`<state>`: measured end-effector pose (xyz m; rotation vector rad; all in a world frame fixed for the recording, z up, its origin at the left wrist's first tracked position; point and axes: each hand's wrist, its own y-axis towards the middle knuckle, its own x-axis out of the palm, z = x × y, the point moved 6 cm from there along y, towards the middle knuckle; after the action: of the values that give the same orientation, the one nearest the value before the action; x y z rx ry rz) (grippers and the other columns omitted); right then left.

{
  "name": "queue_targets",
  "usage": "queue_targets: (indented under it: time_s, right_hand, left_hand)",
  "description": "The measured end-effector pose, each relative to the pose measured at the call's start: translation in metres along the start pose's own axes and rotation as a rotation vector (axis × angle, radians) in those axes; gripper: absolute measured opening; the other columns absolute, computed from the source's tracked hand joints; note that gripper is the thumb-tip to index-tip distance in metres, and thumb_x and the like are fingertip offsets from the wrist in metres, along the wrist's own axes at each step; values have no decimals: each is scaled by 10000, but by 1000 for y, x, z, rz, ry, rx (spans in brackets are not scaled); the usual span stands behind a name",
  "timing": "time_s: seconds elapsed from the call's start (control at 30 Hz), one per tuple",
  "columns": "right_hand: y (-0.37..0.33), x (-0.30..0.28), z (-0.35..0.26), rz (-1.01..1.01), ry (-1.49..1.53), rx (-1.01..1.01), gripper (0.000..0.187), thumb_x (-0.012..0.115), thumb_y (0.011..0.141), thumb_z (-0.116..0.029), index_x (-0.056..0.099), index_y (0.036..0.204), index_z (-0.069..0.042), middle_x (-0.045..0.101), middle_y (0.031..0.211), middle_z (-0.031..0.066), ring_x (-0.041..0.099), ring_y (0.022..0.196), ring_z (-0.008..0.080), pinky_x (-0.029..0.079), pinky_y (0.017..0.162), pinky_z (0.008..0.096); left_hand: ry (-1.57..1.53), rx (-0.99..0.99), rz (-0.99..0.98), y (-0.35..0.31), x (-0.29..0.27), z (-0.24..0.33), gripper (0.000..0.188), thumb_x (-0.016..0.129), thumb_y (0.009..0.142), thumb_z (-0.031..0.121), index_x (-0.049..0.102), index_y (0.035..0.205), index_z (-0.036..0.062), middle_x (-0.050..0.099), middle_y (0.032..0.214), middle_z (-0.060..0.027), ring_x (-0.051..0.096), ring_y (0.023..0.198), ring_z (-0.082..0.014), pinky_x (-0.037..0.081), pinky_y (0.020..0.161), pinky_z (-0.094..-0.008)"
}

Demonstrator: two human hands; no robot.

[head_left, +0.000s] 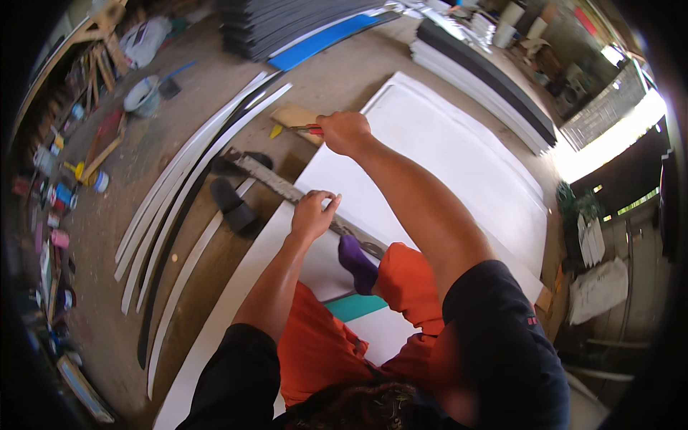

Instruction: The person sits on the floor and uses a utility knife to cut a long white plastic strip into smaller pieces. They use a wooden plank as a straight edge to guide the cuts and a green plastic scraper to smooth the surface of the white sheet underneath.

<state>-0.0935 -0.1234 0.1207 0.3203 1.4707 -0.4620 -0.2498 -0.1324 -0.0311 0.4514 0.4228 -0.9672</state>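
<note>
Stretched out ahead, my right hand (345, 133) is closed round a slim red-handled cutter knife (312, 130), whose dark thin end points left. A large white sheet (437, 165) lies below and to the right of that hand. Nearer to me, my left hand (314, 217) is closed at a long, worn, stained straightedge (269, 177) lying slantwise across the white sheets. Part of its grip on the bar is hidden by the hand itself. My foot in a purple sock (357, 264) rests by the near end of the straightedge.
Long white and black strips (188, 188) lie on the floor at left, beside dark sandals (235, 206). A stack of dark sheets (287, 25) and a stack of white and black sheets (484, 86) stand farther off. A bucket (143, 95) and clutter line the left side.
</note>
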Motion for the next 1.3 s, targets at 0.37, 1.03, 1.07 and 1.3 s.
queue_targets:
  time_s: [0.37,1.03,1.07,1.3]
  right_hand:
    - [-177,-36,142,-66,-68,162,319,624,974,-158,736,1273,-159,774,1225,90,758,1131,290,627,871,451]
    - [-388,200,316,-203,941,370,619,807,860,-540,740,1129,14,744,901,180,747,768,308,582,642,432]
    - [-388,194,320,-222,982,401,590,813,872,-505,733,1102,32,737,875,182,742,753,307,575,642,428]
    - [-414,234,431,380,1426,916,340,769,972,-289,681,1048,30,648,758,84,592,564,145,489,493,361]
  left_hand:
    - [291,160,-537,-68,156,75,512,776,914,531,768,1144,73,733,1204,-211,696,1144,-395,557,973,-492]
    - [-1,62,-827,-38,317,175,638,848,865,508,614,1201,19,754,1115,-232,743,1052,-403,572,857,-475]
    - [17,48,-829,-18,318,192,616,859,853,495,634,1172,18,755,1104,-231,749,1052,-383,572,844,-459]
    - [311,575,-91,50,353,253,643,861,853,426,655,1341,61,609,1394,-182,515,1352,-405,402,1137,-536]
